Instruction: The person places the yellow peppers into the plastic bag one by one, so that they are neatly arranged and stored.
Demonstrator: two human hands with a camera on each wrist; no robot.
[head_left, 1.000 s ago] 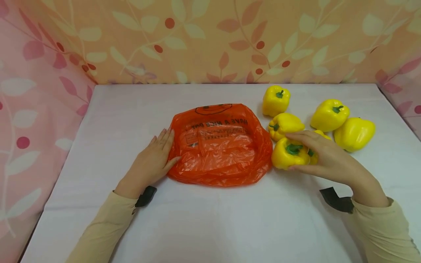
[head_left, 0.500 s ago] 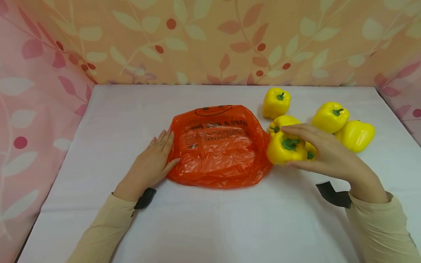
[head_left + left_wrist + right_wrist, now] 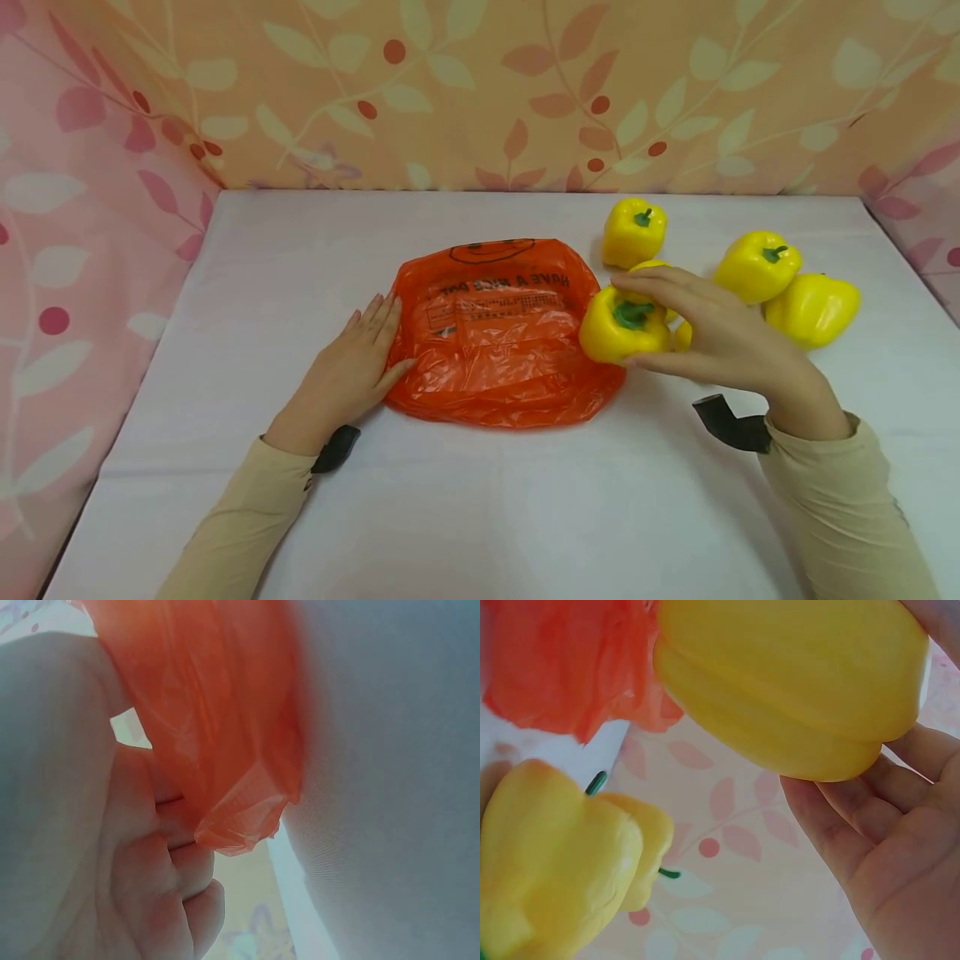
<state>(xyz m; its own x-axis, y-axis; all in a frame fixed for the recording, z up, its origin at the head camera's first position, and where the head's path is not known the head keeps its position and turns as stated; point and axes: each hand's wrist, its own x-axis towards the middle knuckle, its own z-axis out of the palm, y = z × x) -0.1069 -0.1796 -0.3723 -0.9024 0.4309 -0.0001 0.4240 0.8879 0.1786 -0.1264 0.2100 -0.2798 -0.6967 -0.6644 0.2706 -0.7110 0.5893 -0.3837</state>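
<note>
An orange-red plastic bag [image 3: 495, 350] with black print lies on the white table, its sides puffed up. My left hand [image 3: 341, 371] rests along its left edge, fingers straight; in the left wrist view the fingers [image 3: 154, 885] lie against the bag's film [image 3: 217, 697]. Between thumb and fingers my right hand [image 3: 727, 337] holds a yellow bell pepper [image 3: 618, 329], green stem toward the head camera. This pepper overlaps the bag's right edge in the head view. The right wrist view shows its ribbed side [image 3: 795, 682] raised above other peppers, with the bag [image 3: 570, 660] beside it.
Another yellow pepper [image 3: 635, 233] stands behind the bag's right end. Two more, one upright pepper [image 3: 757, 268] and one lying pepper [image 3: 813, 310], sit farther right. Others are partly hidden by the right hand. Leaf-patterned cloth [image 3: 450, 100] walls the back and sides.
My right hand has lifted the held pepper and carried it left, from beside the bag to over its right edge. My left hand has stayed in place.
</note>
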